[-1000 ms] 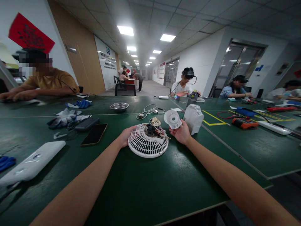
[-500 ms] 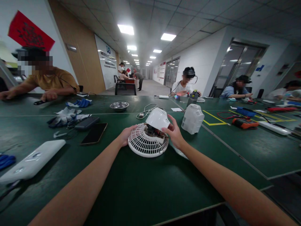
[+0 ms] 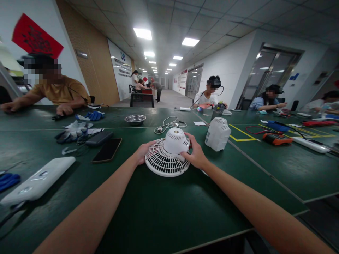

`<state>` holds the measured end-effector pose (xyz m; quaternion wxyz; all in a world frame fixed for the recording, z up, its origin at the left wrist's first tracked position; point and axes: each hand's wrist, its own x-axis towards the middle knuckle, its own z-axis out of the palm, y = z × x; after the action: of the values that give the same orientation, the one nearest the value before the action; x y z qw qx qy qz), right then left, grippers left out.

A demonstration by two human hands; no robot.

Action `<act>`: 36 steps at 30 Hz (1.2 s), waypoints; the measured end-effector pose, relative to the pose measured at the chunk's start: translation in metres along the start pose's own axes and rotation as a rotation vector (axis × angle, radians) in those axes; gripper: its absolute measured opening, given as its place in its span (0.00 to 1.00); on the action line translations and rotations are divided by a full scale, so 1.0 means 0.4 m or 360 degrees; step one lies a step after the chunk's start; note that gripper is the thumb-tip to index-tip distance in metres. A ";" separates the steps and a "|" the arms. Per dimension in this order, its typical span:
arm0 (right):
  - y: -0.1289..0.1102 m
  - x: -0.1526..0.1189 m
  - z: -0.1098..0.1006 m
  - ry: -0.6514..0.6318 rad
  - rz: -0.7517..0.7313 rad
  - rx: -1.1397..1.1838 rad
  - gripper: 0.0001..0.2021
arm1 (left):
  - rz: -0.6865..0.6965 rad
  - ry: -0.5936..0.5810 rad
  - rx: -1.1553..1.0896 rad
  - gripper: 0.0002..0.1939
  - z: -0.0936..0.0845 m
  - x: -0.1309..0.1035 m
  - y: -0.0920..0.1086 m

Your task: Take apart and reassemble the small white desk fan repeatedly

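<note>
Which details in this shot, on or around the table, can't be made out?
- Head view: whatever the white dome cover encloses, hidden by its shell.
- Head view: some fingertips of the left hand, hidden by the white grille.
- Head view: most of a pale piece, hidden by the right forearm.
- Head view: the blue glove, cut off by the left edge.
- Head view: wall sign lettering, too small.
</note>
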<state>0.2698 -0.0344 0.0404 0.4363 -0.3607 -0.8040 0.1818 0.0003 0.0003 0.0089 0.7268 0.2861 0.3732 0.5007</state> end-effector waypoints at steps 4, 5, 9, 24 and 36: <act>-0.002 0.000 -0.005 -0.0039 -0.0016 -0.0013 0.41 | 0.0144 0.0104 0.0096 0.11 0.006 0.001 -0.005; -0.003 -0.001 -0.005 -0.0042 -0.0016 -0.0022 0.41 | 0.0206 0.0130 0.0154 0.10 0.006 0.003 -0.007; -0.008 -0.001 -0.004 -0.0038 0.0007 -0.0047 0.43 | 0.0568 0.0291 0.0496 0.11 0.010 -0.003 -0.004; 0.003 0.005 -0.027 -0.0142 -0.0059 -0.0058 0.40 | 0.1088 -0.0328 0.1436 0.20 0.076 -0.084 0.007; 0.008 0.007 -0.027 -0.0089 -0.0038 -0.0106 0.34 | 0.1165 -0.0244 0.1605 0.24 0.082 -0.084 0.005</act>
<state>0.2790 -0.0304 0.0460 0.4036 -0.3602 -0.8257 0.1599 0.0189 -0.0320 0.0373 0.3086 0.7380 0.3882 0.4577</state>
